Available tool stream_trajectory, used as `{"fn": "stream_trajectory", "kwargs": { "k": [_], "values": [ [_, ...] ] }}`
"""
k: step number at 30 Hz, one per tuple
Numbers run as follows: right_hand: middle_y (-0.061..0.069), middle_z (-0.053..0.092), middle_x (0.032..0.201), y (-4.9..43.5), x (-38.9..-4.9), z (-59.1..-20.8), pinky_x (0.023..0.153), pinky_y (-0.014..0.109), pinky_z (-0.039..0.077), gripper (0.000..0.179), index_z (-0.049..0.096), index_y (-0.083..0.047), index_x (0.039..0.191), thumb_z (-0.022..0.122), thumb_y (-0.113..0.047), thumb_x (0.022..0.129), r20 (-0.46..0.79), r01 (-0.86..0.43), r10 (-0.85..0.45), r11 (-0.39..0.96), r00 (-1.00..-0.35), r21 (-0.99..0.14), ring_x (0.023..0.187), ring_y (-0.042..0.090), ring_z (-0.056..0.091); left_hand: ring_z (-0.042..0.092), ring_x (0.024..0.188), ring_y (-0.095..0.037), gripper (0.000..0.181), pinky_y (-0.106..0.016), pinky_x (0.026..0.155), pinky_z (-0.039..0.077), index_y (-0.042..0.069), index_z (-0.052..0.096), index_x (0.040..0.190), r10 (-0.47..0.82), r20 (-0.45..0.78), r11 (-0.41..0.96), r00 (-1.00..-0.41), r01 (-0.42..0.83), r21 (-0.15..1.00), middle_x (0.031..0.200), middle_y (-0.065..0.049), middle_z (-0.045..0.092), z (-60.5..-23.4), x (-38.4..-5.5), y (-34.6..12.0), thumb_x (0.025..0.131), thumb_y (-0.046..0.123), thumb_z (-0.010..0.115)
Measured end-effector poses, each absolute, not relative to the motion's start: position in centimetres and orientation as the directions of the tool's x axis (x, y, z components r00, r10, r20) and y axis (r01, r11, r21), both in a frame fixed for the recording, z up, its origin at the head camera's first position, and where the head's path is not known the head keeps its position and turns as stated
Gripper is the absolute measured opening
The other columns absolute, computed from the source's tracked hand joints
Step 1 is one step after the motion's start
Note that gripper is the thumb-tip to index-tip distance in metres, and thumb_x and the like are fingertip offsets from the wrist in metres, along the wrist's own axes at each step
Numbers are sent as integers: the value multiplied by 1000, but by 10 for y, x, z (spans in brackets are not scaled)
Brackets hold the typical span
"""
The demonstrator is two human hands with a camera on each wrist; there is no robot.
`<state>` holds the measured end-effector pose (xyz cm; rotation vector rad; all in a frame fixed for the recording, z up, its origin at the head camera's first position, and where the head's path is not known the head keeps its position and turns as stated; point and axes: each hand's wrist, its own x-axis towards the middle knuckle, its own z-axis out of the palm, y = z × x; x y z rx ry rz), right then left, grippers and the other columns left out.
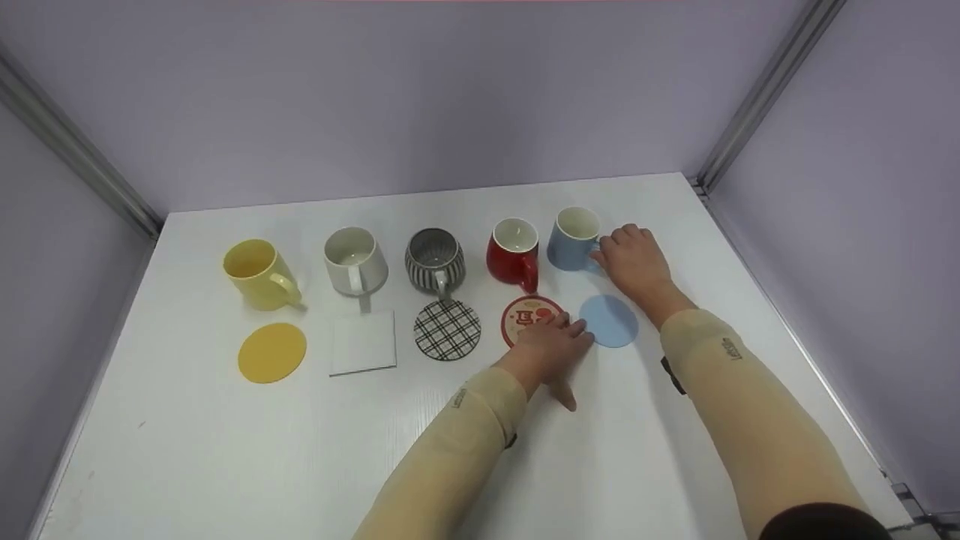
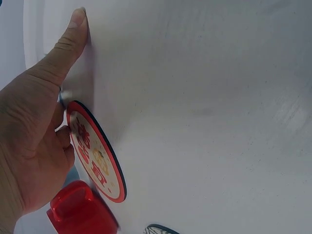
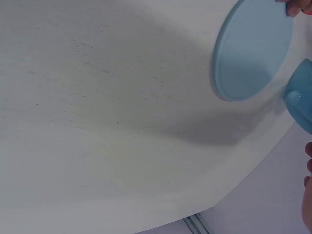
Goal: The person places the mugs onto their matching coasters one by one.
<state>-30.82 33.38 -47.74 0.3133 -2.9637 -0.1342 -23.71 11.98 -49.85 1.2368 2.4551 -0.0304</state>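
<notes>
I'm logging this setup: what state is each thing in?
Yellow mug: upright
White mug: upright
Striped mug: upright
Red mug: upright
Blue mug: upright
Yellow coaster: flat
White coaster: flat
Plaid coaster: flat
Red coaster: flat
Blue coaster: flat
Left hand: thumb spread
Right hand: grip unclear

Your right sleeve (image 1: 757, 427): small dark brand-type word near the cuff, seems to start "Le", rest too blurred. Your left sleeve (image 1: 442, 469): similar lettering, illegible. Red-rimmed coaster (image 2: 96, 152), right side of worktop (image 1: 225, 450): red characters, partly covered, can't read them.
</notes>
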Motion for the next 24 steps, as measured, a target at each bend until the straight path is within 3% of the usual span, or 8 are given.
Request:
{"fn": "stream_trajectory", "kwargs": {
  "k": [15, 24],
  "values": [
    [24, 66, 106, 326, -314, -490, 100, 52, 52, 38, 61, 10, 122, 53, -27, 114, 141, -171, -195, 972, -971, 164, 106, 39, 60, 19, 162, -27, 111, -47, 127, 29, 28, 33, 168, 772, -353, 603, -528, 784, 145, 174, 3, 27, -496, -236, 120, 79, 65, 87],
    [25, 68, 105, 321, -317, -491, 101, 51, 52, 29, 63, 10, 120, 56, -16, 112, 117, -160, -176, 978, -977, 131, 102, 39, 62, 20, 162, -26, 111, -45, 127, 30, 29, 33, 168, 775, -337, 606, -535, 780, 156, 174, 4, 27, -498, -236, 119, 78, 64, 88]
  ]
}}
